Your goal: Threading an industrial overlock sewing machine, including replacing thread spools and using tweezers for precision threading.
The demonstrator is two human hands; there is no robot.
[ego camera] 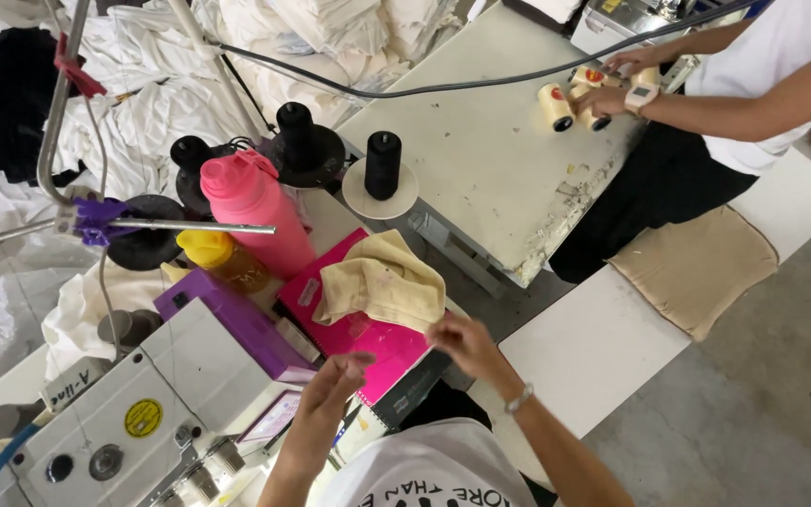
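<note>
A pale yellow cloth [382,280] lies crumpled on a bright pink notebook [389,349] beside the sewing machine. My right hand [462,344], with a bracelet at its wrist, reaches in from the lower right. Its fingers close on the lower right corner of the cloth. My left hand [332,392] hovers over the near edge of the notebook with fingers apart and nothing in it. It is a little short of the cloth.
A white sewing machine [114,413], a purple box [237,321], a pink bottle [253,208] and a yellow-lidded jar [222,255] crowd the left. Black thread cones [382,164] stand behind. A co-worker's hands [612,94] handle cream spools on a pale table [481,160]. A cushioned bench [696,268] is at right.
</note>
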